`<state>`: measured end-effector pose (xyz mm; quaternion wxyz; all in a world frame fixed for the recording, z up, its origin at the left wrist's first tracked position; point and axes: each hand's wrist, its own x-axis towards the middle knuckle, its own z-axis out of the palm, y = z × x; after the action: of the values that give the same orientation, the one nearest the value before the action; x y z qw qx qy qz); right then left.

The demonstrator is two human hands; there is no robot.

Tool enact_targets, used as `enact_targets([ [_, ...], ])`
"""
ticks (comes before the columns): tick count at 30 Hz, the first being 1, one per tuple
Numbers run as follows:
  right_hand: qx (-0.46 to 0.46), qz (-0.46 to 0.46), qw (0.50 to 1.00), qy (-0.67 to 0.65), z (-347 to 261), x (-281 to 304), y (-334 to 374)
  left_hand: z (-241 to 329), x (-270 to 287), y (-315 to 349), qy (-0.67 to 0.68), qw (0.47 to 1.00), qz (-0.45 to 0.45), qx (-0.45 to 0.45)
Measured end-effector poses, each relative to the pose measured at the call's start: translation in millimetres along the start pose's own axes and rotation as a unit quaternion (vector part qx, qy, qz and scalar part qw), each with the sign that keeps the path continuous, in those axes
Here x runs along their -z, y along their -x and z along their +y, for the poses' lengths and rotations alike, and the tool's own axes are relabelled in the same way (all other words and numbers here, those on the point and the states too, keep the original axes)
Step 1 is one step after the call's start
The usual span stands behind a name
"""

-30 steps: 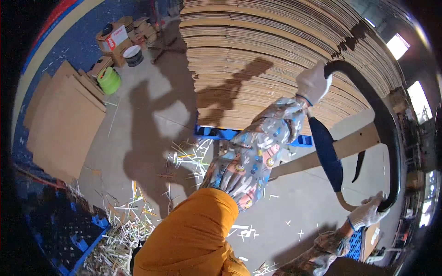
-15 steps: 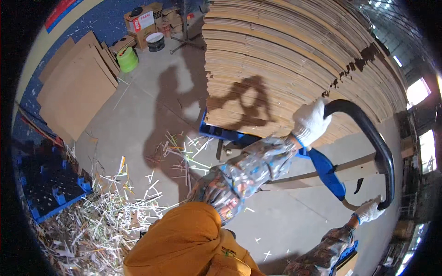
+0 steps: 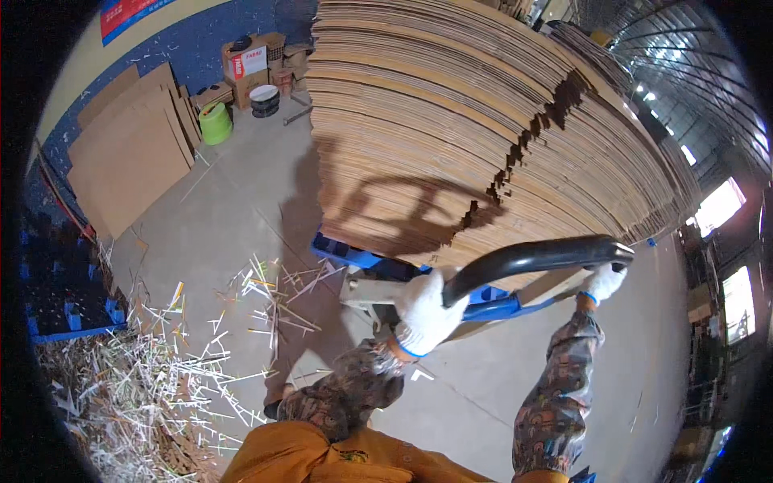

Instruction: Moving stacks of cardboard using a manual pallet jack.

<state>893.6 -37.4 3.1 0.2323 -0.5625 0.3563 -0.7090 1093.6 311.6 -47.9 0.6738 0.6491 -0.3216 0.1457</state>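
My left hand (image 3: 431, 312), in a white knit glove, is closed round the left end of the curved black handle of a pallet jack (image 3: 531, 256). Also gloved, my right hand (image 3: 604, 283) grips the handle's right end. Below the grip runs the jack's blue lever section (image 3: 493, 309), partly covered by my left hand. A pale metal part of the jack (image 3: 366, 291) shows left of that hand, against a blue pallet (image 3: 345, 251). On this pallet stands a tall stack of flat cardboard sheets (image 3: 419, 129), close in front of the handle.
Paper scraps (image 3: 153, 394) are heaped on the floor at lower left, with loose strips near the pallet. A dark blue pallet (image 3: 72, 314) lies at the left. Cardboard sheets (image 3: 129, 153) lean on the wall, near a green tub (image 3: 215, 123) and several boxes (image 3: 248, 84).
The handle has swung round from the right to lie across in front of the stack, both hands staying on it. My view has turned, and the stack appears more to the left.
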Motion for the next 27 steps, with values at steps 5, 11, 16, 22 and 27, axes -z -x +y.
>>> enact_targets([
  [5,-0.030,-0.036,0.999,-0.023,2,-98,1,-1,11,-14,-0.109,0.990,0.077,-0.052],
  [11,-0.043,-0.060,0.993,-0.089,-14,-161,16,-7,7,-31,-0.025,0.996,0.008,0.091],
  [16,-0.067,-0.063,0.996,0.022,1,-199,3,-6,-2,-44,-0.029,0.996,0.014,0.078],
  [22,-0.048,-0.097,0.989,-0.105,37,-224,-15,-10,-14,-56,-0.047,0.999,0.011,0.021],
  [27,0.005,-0.108,0.988,-0.107,66,-243,-25,-22,-21,-65,-0.065,0.998,-0.026,0.007],
])
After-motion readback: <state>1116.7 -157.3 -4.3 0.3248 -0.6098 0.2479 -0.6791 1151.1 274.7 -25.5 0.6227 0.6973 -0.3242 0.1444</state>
